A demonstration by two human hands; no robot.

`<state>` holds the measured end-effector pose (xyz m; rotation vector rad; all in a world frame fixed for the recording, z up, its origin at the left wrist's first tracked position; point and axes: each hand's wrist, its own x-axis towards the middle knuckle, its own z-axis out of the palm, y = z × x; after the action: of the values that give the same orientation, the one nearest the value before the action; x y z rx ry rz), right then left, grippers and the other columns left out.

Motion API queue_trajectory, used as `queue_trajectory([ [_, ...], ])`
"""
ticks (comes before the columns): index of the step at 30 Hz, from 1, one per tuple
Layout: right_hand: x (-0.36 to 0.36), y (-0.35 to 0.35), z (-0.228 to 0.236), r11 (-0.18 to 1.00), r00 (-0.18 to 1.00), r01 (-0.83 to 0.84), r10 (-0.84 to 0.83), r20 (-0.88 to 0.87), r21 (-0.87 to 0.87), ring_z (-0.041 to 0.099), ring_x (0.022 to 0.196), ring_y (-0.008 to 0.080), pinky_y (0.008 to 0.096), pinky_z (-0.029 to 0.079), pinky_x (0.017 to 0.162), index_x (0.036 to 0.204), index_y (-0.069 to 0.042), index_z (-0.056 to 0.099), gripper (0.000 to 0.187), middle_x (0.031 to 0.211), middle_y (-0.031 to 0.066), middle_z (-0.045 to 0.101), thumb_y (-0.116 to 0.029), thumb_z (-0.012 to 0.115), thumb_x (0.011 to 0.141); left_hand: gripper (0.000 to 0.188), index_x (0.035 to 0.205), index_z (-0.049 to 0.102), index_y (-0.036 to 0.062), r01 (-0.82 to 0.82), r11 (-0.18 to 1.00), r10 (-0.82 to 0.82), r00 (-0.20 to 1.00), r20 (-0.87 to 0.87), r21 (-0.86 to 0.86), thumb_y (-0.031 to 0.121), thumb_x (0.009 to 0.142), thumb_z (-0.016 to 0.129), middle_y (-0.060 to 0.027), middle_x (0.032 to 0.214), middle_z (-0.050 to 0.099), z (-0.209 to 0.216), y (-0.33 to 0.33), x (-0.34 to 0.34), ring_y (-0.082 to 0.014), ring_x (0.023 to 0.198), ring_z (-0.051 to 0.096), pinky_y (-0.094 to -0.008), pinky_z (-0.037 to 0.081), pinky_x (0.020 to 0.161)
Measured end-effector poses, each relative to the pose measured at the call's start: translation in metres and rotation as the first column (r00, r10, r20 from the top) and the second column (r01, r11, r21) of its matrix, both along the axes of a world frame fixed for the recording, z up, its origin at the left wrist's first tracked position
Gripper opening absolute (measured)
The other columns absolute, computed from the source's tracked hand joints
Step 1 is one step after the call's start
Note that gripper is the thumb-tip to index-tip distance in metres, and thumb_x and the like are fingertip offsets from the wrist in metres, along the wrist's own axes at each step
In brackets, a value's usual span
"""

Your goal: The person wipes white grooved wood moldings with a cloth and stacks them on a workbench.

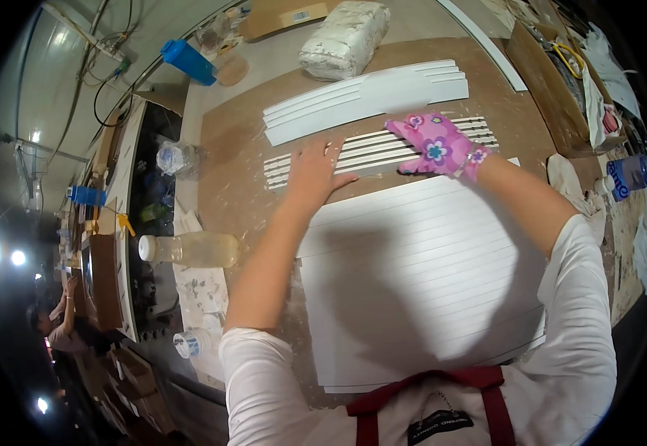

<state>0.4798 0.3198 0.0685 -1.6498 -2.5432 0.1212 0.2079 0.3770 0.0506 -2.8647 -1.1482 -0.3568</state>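
Note:
A row of narrow white strips with dark gaps between them (368,154) lies crosswise on the brown board. My bare left hand (314,165) rests over their left part, fingers stretched out and thumb pointing right. My right hand (438,145), in a pink flowered glove, spans the right part with thumb and fingers apart. Just beyond lies a stack of flat white strips (405,89), overlapping in steps. Nearer to me, under my forearms, a large white sheet with faint parallel lines (420,260) covers the board; my shadow falls across it.
A white-smeared wrapped block (345,39) stands at the back, near a blue bottle (188,62). On the left are a bottle of yellowish liquid (197,249) and clear plastic bottles (178,158). A cardboard box of tools (554,97) sits at right. Another person (67,327) works far left.

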Motion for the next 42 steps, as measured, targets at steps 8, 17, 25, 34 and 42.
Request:
queue_trajectory([
  [8, 0.019, 0.017, -0.009, 0.995, 0.997, 0.006, 0.003, -0.08, 0.103, 0.049, 0.122, 0.0316, 0.0427, 0.037, 0.104, 0.139, -0.006, 0.043, 0.066, 0.127, 0.0175, 0.052, -0.045, 0.059, 0.088, 0.069, 0.132, 0.054, 0.0116, 0.012, 1.0, -0.013, 0.992, 0.128, 0.003, 0.044, 0.074, 0.074, -0.0133, 0.117, 0.057, 0.003, 0.022, 0.018, -0.0323, 0.108, 0.054, -0.0436, 0.038, 0.096],
  [17, 0.018, 0.036, -0.026, 0.933, 0.987, 0.116, -0.145, 0.062, 0.34, 0.026, 0.143, 0.0304, 0.0469, 0.016, 0.117, 0.143, -0.012, 0.039, 0.066, 0.153, 0.0123, 0.031, -0.053, 0.049, 0.093, 0.071, 0.147, 0.037, 0.0137, -0.126, 0.991, 0.128, 0.991, 0.048, -0.054, 0.054, 0.091, 0.052, -0.0143, 0.157, 0.022, -0.006, 0.048, 0.023, -0.0376, 0.144, 0.02, -0.0589, 0.017, 0.112],
  [25, 0.025, 0.038, -0.016, 0.901, 0.982, 0.183, -0.19, -0.023, 0.394, 0.026, 0.143, 0.0328, 0.0443, 0.022, 0.116, 0.147, -0.012, 0.035, 0.068, 0.154, 0.0139, 0.03, -0.052, 0.049, 0.094, 0.072, 0.148, 0.035, 0.0095, -0.211, 0.977, 0.211, 0.977, 0.035, -0.01, 0.051, 0.092, 0.052, -0.0146, 0.154, 0.029, 0.006, 0.039, 0.019, -0.0359, 0.142, 0.025, -0.0549, 0.019, 0.114],
  [34, 0.067, -0.163, 0.032, 0.961, 0.973, 0.227, -0.229, -0.006, 0.159, 0.029, 0.14, 0.0359, 0.0447, 0.025, 0.114, 0.143, -0.007, 0.039, 0.065, 0.152, 0.0188, 0.031, -0.043, 0.056, 0.092, 0.081, 0.138, 0.045, 0.0048, 0.129, 0.904, -0.122, 0.992, 0.044, -0.408, 0.045, 0.075, 0.075, -0.0227, 0.136, 0.047, 0.021, -0.082, -0.003, -0.0397, 0.126, 0.042, -0.0494, 0.031, 0.106],
  [42, 0.018, -0.225, 0.014, 0.997, 0.997, 0.071, -0.07, -0.016, 0.04, 0.025, 0.143, 0.0349, 0.0483, 0.016, 0.118, 0.144, -0.006, 0.038, 0.072, 0.151, 0.0181, 0.032, -0.05, 0.056, 0.089, 0.086, 0.141, 0.042, 0.0069, 0.014, 0.832, -0.063, 0.996, -0.069, -0.555, 0.049, 0.074, 0.076, -0.0238, 0.137, 0.046, 0.024, -0.071, 0.006, -0.0402, 0.129, 0.041, -0.0524, 0.029, 0.107],
])
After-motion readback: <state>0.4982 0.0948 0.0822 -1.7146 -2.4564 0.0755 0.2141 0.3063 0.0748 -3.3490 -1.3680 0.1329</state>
